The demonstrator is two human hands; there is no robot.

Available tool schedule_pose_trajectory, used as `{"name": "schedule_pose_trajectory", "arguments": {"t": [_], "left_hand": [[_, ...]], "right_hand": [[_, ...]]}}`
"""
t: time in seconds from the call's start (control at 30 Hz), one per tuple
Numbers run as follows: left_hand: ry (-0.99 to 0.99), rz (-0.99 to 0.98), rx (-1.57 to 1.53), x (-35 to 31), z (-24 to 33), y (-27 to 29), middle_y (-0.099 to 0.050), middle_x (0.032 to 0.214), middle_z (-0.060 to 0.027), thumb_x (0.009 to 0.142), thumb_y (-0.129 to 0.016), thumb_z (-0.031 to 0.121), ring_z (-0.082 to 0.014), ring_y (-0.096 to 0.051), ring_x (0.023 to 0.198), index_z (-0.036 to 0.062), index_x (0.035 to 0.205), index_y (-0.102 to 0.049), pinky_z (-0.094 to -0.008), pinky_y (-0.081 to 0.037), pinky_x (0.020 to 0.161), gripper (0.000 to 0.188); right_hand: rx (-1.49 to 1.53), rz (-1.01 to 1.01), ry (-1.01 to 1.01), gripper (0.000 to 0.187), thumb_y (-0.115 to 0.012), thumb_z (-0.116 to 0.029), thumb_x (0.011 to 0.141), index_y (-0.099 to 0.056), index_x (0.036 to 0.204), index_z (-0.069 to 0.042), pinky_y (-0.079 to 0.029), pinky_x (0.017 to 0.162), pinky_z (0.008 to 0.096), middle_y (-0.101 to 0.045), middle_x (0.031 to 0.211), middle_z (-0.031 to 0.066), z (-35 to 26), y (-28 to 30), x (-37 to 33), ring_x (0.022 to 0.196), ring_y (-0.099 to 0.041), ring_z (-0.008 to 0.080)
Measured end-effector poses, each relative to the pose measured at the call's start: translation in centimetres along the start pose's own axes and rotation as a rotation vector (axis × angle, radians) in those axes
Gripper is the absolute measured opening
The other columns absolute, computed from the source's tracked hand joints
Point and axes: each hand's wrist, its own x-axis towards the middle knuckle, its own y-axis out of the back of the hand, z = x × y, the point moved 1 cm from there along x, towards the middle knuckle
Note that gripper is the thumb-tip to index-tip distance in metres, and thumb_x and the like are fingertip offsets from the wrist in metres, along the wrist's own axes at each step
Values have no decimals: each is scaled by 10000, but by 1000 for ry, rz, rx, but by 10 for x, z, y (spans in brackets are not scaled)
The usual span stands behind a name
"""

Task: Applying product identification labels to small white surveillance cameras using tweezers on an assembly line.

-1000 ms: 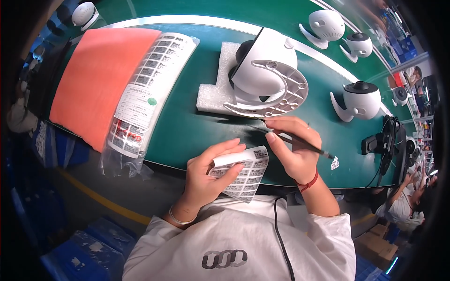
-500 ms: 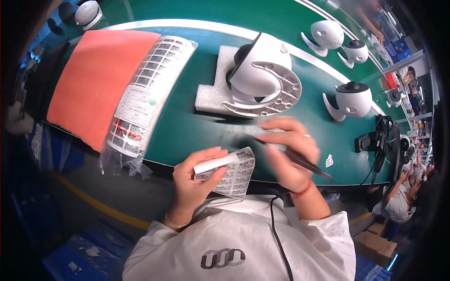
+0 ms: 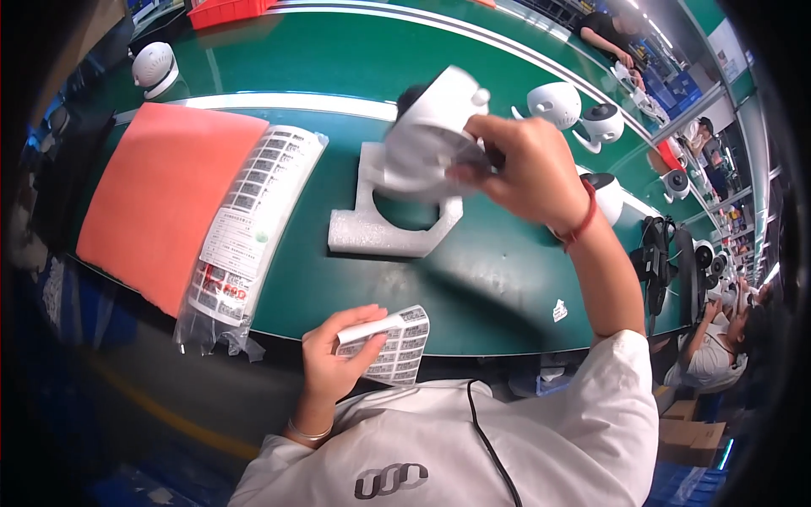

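My right hand (image 3: 532, 165) grips a white round-bodied device with a curved stand (image 3: 427, 139), raised and tilted above the white foam cradle (image 3: 376, 238). Motion blurs the device, and my fingers partly hide its stand. A dark bit shows among those fingers; whether it is the thin dark tool seen earlier, I cannot tell. Near the table's front edge, my left hand (image 3: 334, 359) pinches a partly rolled sheet of printed labels (image 3: 399, 351). The cradle's rounded cut-out is exposed on the green table (image 3: 498, 279).
At left lie a coral-coloured sheet (image 3: 165, 194) and a clear bag of label sheets (image 3: 232, 241). Similar white devices (image 3: 553, 104) stand farther back right, near black cables (image 3: 652, 262). A small white sticker (image 3: 559, 311) lies at right. Other people sit along the line.
My right hand has reached up and away and taken hold of the white device, lifting it off the foam cradle. My left hand still holds the label sheet. The whole view has shifted.
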Motion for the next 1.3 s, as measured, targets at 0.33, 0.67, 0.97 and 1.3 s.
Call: {"name": "schedule_pose_trajectory", "arguments": {"t": [0.33, 0.67, 0.97, 1.3], "left_hand": [[-10, 22, 98, 4, 3, -6, -712, 969, -166, 744, -733, -94, -187, -691, 905, -63, 1043, -644, -291, -544, 812, 313], [5, 24, 258, 14, 7, -22, -718, 938, -136, 738, -740, -64, -159, -689, 827, -37, 992, -672, -261, -541, 733, 263], [-273, 58, 550, 10, -5, -32, -713, 807, -123, 710, -743, 23, -235, -700, 668, 2, 914, -637, -315, -552, 625, 231], [-305, 125, 652, 2, -4, -34, -691, 775, -120, 728, -704, 18, -238, -669, 656, 17, 896, -599, -331, -534, 643, 198]], "right_hand": [[-802, 102, -117, 127, -500, -121, 884, -609, 818, -120, -524, 486, 347, -680, 675, 77, 194, -155, 94, 602, -691, 223], [-624, -296, -176, 302, -596, -314, 878, -699, 803, -40, -539, 672, 417, -678, 785, 165, 138, -6, 65, 752, -675, 330], [-409, -253, -842, 339, -567, -247, 867, -655, 1189, -185, -486, 902, 443, -670, 1046, 205, 426, 44, -162, 1004, -629, 388], [-663, -412, -1032, 437, -564, -129, 815, -577, 1241, -225, -510, 899, 437, -650, 1155, 161, 495, -16, -156, 1053, -637, 328]]}}
